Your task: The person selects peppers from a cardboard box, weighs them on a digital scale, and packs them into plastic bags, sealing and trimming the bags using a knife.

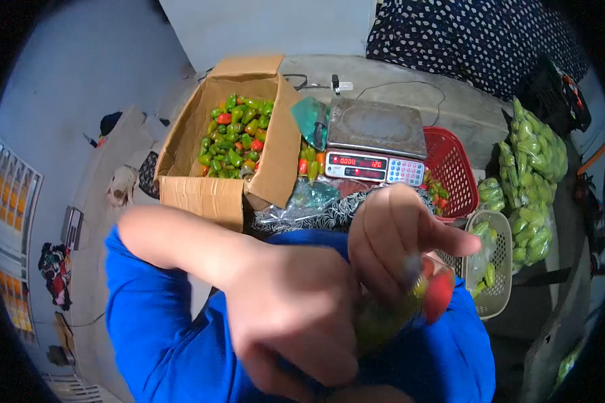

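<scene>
Close to my chest, a clear bag of peppers [437, 291] shows red and green below my hands, partly hidden and blurred. My right hand [393, 242] is closed at the top of the bag, one digit sticking out to the right. Beside it, my left hand [292, 312] is closed against the bag's left side; its fingertips are hidden. Beyond my hands stands a digital scale [376, 127] with a bare metal plate and a lit red display. An open cardboard box [181, 138] of green and red peppers sits to its left.
A red basket [460, 174] with some peppers stands right of the scale. Nearer is a beige basket [496, 289] with bagged green vegetables. Filled green bags [534, 154] are piled at the far right. Clear plastic bags [302, 201] lie before the scale, and a cable [410, 82] runs behind it.
</scene>
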